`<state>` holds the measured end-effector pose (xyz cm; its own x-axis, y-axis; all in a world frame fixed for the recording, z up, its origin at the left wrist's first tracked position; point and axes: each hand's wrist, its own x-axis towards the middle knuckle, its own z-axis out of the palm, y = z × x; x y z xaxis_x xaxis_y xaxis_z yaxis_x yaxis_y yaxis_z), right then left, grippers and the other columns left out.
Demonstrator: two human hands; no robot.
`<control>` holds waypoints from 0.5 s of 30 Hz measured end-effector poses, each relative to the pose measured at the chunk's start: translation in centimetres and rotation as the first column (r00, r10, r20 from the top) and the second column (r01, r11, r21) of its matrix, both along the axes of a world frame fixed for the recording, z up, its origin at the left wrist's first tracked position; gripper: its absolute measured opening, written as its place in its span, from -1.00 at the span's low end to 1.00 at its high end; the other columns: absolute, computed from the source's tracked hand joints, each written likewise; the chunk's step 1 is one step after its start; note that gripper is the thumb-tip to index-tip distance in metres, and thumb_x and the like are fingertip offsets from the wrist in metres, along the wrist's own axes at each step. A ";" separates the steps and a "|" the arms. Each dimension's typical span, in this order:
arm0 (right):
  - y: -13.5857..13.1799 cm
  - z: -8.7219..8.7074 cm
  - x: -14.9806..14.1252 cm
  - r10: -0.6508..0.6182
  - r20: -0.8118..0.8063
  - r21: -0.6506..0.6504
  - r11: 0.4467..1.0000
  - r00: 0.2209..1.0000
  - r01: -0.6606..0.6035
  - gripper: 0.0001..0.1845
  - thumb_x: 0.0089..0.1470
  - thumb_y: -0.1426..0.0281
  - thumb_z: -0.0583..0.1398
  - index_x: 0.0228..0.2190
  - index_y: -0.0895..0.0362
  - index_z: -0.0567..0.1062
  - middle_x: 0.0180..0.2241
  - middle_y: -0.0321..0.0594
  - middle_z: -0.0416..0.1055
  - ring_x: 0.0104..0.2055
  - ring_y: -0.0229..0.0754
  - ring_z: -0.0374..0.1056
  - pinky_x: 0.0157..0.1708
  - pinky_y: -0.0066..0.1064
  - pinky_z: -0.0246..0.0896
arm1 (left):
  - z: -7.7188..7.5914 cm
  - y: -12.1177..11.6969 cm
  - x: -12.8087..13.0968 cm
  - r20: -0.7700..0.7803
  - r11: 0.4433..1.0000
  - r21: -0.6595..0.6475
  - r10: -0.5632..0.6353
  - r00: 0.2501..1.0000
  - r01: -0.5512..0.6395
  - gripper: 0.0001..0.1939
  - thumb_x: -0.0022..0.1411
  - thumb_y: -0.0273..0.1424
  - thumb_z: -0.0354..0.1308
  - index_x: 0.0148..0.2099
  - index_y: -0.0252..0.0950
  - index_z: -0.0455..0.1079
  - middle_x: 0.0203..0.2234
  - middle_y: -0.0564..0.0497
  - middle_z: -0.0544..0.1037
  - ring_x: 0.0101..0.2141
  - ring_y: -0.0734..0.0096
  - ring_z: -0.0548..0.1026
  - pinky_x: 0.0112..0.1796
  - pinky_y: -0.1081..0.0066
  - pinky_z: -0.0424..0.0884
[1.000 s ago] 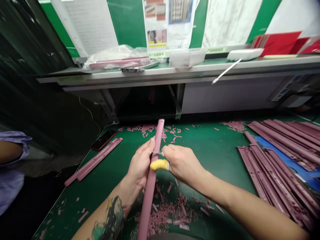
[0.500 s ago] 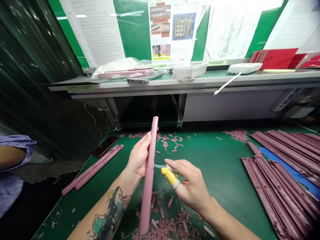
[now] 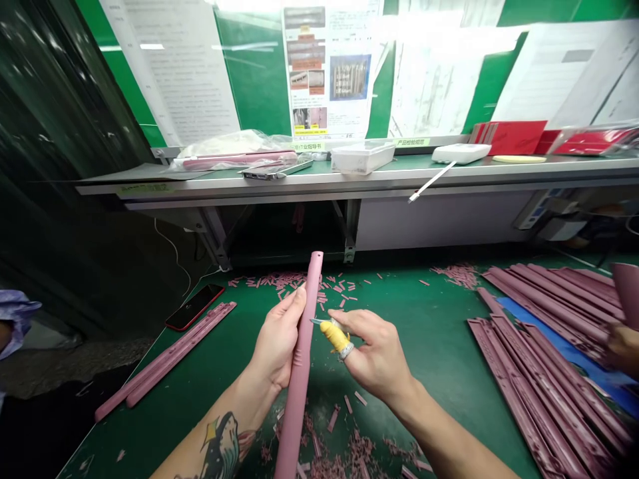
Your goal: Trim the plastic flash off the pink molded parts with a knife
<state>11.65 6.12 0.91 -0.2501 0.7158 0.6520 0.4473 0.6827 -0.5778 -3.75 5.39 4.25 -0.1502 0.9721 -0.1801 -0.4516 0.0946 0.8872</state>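
- Long pink plastic strip (image 3: pixel 298 372): it stands nearly upright in front of the person, its lower end out of the bottom of the view and its upper end over the desk, with small dark marks near its middle.
- Left hand (image 3: pixel 277 339): its grip is clenched around the strip, fingers curled against the strip's side.
- Right hand (image 3: pixel 374 356): its grip is closed on a small steel-bladed knife (image 3: pixel 319 322), held apart from the left hand. The blade tip is at the strip's edge, though contact is hard to tell. A yellow finger cot (image 3: pixel 335 336) covers one finger.
- Loose pink plastic offcuts (image 3: pixel 339 452): they lie scattered over the green-topped desk (image 3: pixel 429 379) below the hands, with more beyond the strip (image 3: pixel 279 283).
- Two stacks of pink strips (image 3: pixel 529 359): they lie at the right, partly on a blue sheet (image 3: pixel 559 326). Nothing visible shows which strips are finished and which remain.
- Two more pink strips (image 3: pixel 164 352) lie at the left beside a black smartphone (image 3: pixel 194 307).
- Co-worker's hand (image 3: pixel 622 349): it is at the right edge, below a pink piece (image 3: pixel 626 293).
- Lilac sleeve (image 3: pixel 14 313): it shows at the left edge.
- Grey shelf (image 3: pixel 379 183): it carries a clear plastic tray (image 3: pixel 362 158) beneath posted instruction sheets (image 3: pixel 327 70).
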 end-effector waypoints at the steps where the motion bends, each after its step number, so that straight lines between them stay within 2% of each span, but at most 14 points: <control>1: 0.4 0.3 0.2 -0.016 -0.004 0.009 1.000 1.000 0.016 -0.75 0.10 0.39 0.17 -0.18 0.13 0.57 -0.35 -0.16 0.56 -0.34 -0.17 0.42 -0.30 -0.34 0.32 | 0.0 -0.2 0.2 -0.002 1.000 -0.005 -0.015 1.000 0.014 -0.65 0.10 -0.14 0.26 -0.16 -0.28 0.50 -0.70 0.22 0.23 -0.73 0.71 0.16 -0.72 0.65 0.11; 4: 2.0 1.6 0.6 -0.056 -0.011 0.036 0.998 0.998 0.056 -0.74 0.09 0.40 0.17 -0.19 0.15 0.58 -0.33 -0.15 0.56 -0.32 -0.16 0.43 -0.27 -0.35 0.32 | 0.1 -0.8 0.7 -0.008 0.998 -0.028 -0.057 0.998 0.057 -0.67 0.10 -0.15 0.27 -0.20 -0.28 0.48 -0.73 0.23 0.19 -0.75 0.72 0.14 -0.75 0.65 0.06; 6: 3.3 2.5 1.1 -0.106 -0.023 0.041 0.993 0.994 0.107 -0.74 0.07 0.42 0.17 -0.19 0.16 0.58 -0.32 -0.15 0.56 -0.31 -0.17 0.43 -0.28 -0.37 0.32 | 0.1 -1.0 0.9 0.008 0.994 -0.054 -0.094 0.996 0.095 -0.65 0.10 -0.14 0.26 -0.16 -0.27 0.47 -0.73 0.24 0.18 -0.76 0.71 0.13 -0.76 0.64 0.06; 10: 6.3 4.1 2.3 -0.235 -0.145 0.039 0.969 0.961 0.243 -0.68 0.06 0.46 0.14 -0.14 0.16 0.55 -0.28 -0.17 0.54 -0.32 -0.20 0.42 -0.29 -0.41 0.29 | -0.5 -1.6 1.1 0.066 0.982 -0.064 -0.174 0.983 0.178 -0.65 0.13 -0.11 0.22 -0.18 -0.27 0.44 -0.68 0.22 0.19 -0.73 0.72 0.11 -0.73 0.63 0.13; 13: 7.1 4.4 3.2 -0.175 -0.188 -0.051 0.984 0.966 0.169 -0.65 0.11 0.52 0.03 -0.12 0.15 0.49 -0.36 -0.25 0.50 -0.37 -0.24 0.40 -0.36 -0.47 0.25 | -1.2 -1.9 0.7 0.093 0.969 -0.033 -0.239 0.966 0.243 -0.66 0.12 -0.17 0.26 -0.12 -0.25 0.40 -0.59 0.19 0.23 -0.66 0.71 0.15 -0.70 0.66 0.13; 15: 6.4 3.9 3.2 -0.087 -0.116 -0.117 0.990 0.989 0.073 -0.67 0.13 0.53 0.00 -0.15 0.12 0.47 -0.41 -0.30 0.47 -0.42 -0.27 0.37 -0.42 -0.50 0.21 | -1.8 -1.9 0.4 0.036 0.965 -0.035 -0.258 0.966 0.259 -0.62 0.13 -0.23 0.27 -0.04 -0.25 0.38 -0.57 0.18 0.25 -0.63 0.68 0.20 -0.70 0.67 0.14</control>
<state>14.86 12.50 4.79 -0.1135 0.8006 0.5884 0.4198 0.5754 -0.7019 -3.38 3.48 2.45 0.1112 0.9692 -0.2197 -0.4347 0.2463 0.8662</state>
